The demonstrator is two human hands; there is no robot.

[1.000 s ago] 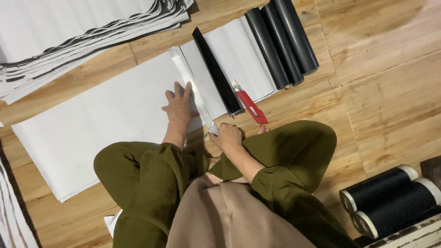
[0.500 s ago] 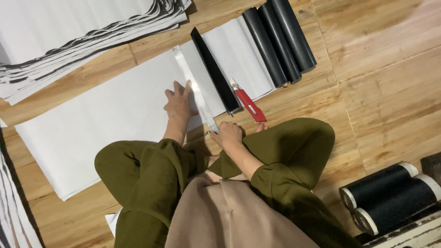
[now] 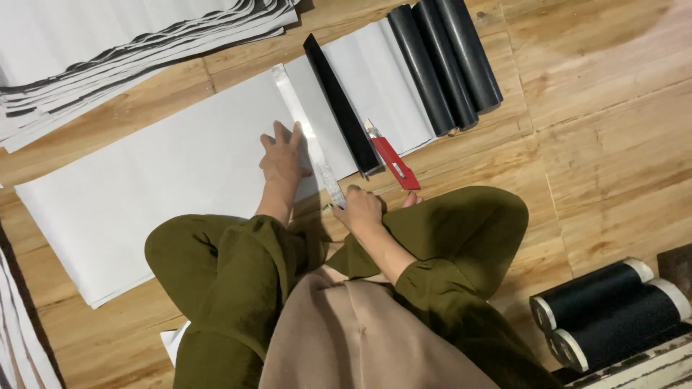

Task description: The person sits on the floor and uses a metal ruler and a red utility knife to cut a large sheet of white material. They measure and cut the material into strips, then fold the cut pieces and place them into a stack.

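White sheet [image 3: 151, 180] lies flat on the wooden floor [image 3: 598, 144], spread across the left and centre of the frame, its right end running up to a narrow glossy strip [image 3: 306, 133] that crosses it on a slant from upper centre down toward the person's knees. The step in hand looks like working that strip along the sheet's edge — peeling or pressing it, though which of the two cannot be told from this view. The left hand [image 3: 282, 160] rests palm down on the sheet just left of the strip, fingers spread and pointing toward the top of the frame, wrist straight, forearm coming up from a green sleeve; it grasps nothing and only pins the sheet flat. The right hand [image 3: 360, 210], lower and just right of centre, is curled with its fingertips closed on the strip's near end, knuckles up, elbow tucked in over the crossed legs. Judging from this, the next move calls for the left palm to hold the sheet from sliding while the right draws evenly along the strip's line, without creasing it. A red utility knife [image 3: 391, 160] lies untouched on the floor just right of a black flat bar [image 3: 339, 101] — near the right hand. Dark rolls [image 3: 443, 61] lie at the upper right.
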